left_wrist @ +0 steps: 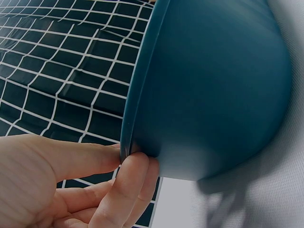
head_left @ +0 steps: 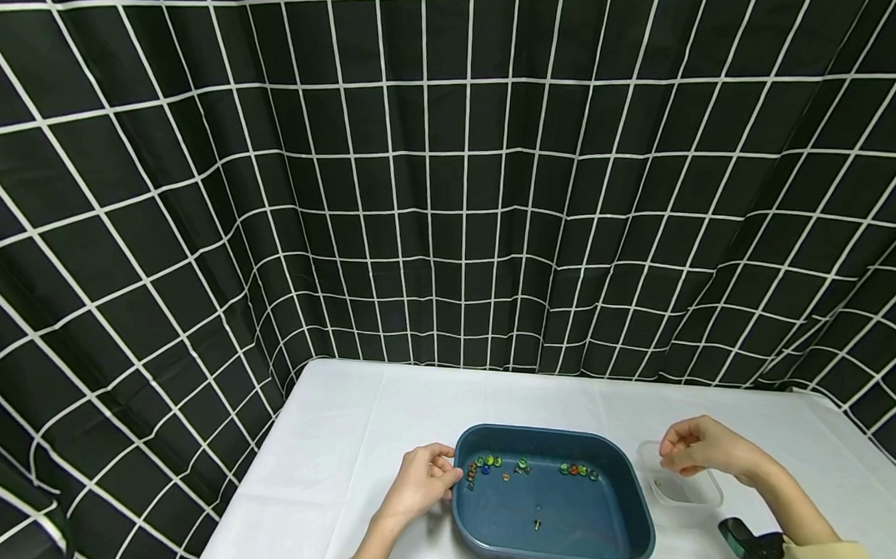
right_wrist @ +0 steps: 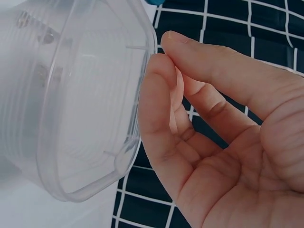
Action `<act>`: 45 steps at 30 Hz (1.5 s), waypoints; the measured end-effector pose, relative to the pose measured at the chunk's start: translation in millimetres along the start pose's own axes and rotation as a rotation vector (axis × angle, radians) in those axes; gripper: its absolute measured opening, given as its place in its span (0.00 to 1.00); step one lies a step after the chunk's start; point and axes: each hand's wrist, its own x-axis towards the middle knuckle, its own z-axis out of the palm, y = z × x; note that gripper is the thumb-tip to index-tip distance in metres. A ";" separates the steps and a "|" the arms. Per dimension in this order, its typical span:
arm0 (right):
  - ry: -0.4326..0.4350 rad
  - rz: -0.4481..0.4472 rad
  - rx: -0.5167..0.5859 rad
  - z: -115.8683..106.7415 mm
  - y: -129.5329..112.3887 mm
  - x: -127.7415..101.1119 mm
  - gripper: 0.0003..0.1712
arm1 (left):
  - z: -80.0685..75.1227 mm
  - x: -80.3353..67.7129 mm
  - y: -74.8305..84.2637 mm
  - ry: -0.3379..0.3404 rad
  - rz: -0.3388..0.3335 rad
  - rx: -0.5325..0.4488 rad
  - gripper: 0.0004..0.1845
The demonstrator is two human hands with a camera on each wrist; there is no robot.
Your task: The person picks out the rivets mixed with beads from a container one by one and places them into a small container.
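Note:
My left hand [head_left: 420, 483] pinches the left rim of a deep blue plastic basin [head_left: 580, 531], thumb on one side and fingers on the other. Glass marbles [head_left: 489, 461] lie in the basin's back left corner, with a row of marbles [head_left: 574, 469] at the back right. A small brass-coloured screw [head_left: 537, 524] sits near the front. Over a clear plastic container [head_left: 690, 493], my right hand [head_left: 703, 447] has its fingers curled and thumb tip against the index finger. Nothing shows between those fingertips [right_wrist: 164, 64]. A few small metallic pieces [right_wrist: 46, 37] show through the container's wall.
White cloth [head_left: 382, 418] covers the table. A black curtain with white grid lines [head_left: 450, 229] hangs behind and along both sides. The container stands just right of the basin. Dark wrist devices [head_left: 752, 543] are strapped below the hands.

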 end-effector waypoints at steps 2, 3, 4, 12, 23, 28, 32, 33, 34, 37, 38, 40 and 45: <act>0.000 0.005 0.001 -0.2 0.1 -1.2 0.08 | 0.1 -0.1 0.0 0.001 0.002 0.004 0.16; 0.000 0.007 0.001 -0.3 0.2 -1.7 0.08 | 0.1 -0.2 0.1 0.002 0.002 0.005 0.16; -0.001 0.006 0.001 -0.4 0.4 -2.2 0.08 | 0.1 -0.3 0.1 0.002 0.002 0.007 0.16; -0.015 -0.017 0.026 -2.5 5.0 -3.9 0.09 | 0.9 0.5 -1.2 0.005 0.007 0.011 0.17; -0.032 -0.003 0.042 -3.2 5.5 -5.5 0.10 | 1.4 1.4 -2.0 0.006 0.007 0.017 0.16; -0.032 -0.003 0.040 -2.5 4.8 -6.0 0.09 | 1.0 0.8 -0.5 0.008 0.011 0.023 0.16; -0.030 -0.003 0.032 -1.8 3.7 -5.2 0.08 | 0.4 0.0 0.5 0.005 0.006 0.023 0.16; -0.030 -0.003 0.030 -1.7 3.2 -4.6 0.08 | 0.3 -0.2 0.6 0.005 0.004 0.022 0.16; -0.029 -0.001 0.027 -1.6 2.5 -3.9 0.08 | 0.1 -0.4 0.7 0.005 0.004 0.021 0.16; -0.026 0.007 0.025 -1.0 -0.3 -1.6 0.08 | -0.3 -0.8 0.8 0.005 0.001 0.013 0.17; -0.027 0.007 0.027 -0.8 -1.4 -0.8 0.08 | -0.4 -0.9 0.8 0.005 0.000 0.011 0.17; -0.032 0.002 0.031 -0.2 -3.5 0.7 0.09 | -0.5 -1.0 0.6 0.005 -0.002 0.004 0.16; -0.047 -0.033 0.032 2.0 -7.0 3.8 0.08 | -0.5 -0.8 -0.1 0.002 0.010 0.007 0.17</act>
